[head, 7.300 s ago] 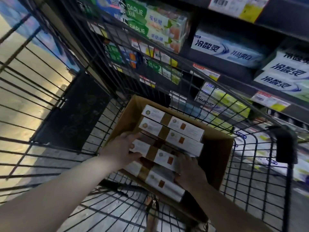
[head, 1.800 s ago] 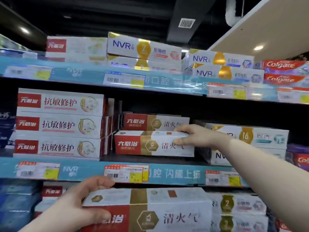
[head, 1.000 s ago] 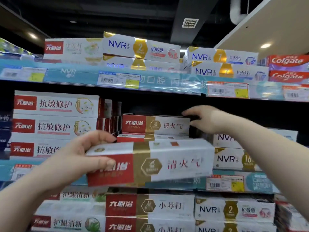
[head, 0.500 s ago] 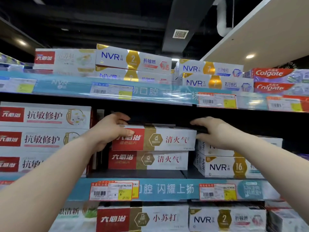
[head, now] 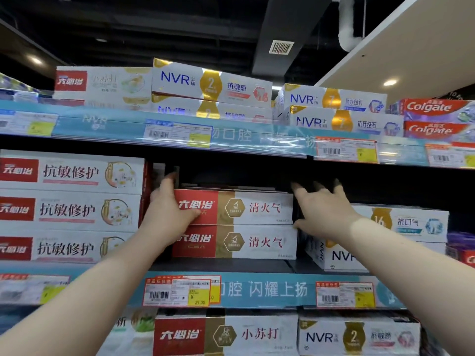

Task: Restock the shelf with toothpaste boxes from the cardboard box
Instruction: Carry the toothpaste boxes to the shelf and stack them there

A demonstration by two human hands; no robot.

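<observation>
Two red, gold and white toothpaste boxes lie stacked on the middle shelf (head: 223,264). The upper toothpaste box (head: 246,207) rests on the lower toothpaste box (head: 257,241). My left hand (head: 167,214) presses against the left ends of both boxes, thumb across the red front of the upper one. My right hand (head: 321,211) sits at the right end of the stack with fingers spread and reaching into the shelf. The cardboard box is out of view.
A stack of three white boxes (head: 69,209) stands close on the left. White NVR boxes (head: 401,227) flank the right. The upper shelf edge (head: 231,137) hangs low above the stack. More boxes fill the row below (head: 226,335).
My left hand has set the carried box on top of the shelf stack and slid down along its left end. My right hand has opened its fingers at the right end.
</observation>
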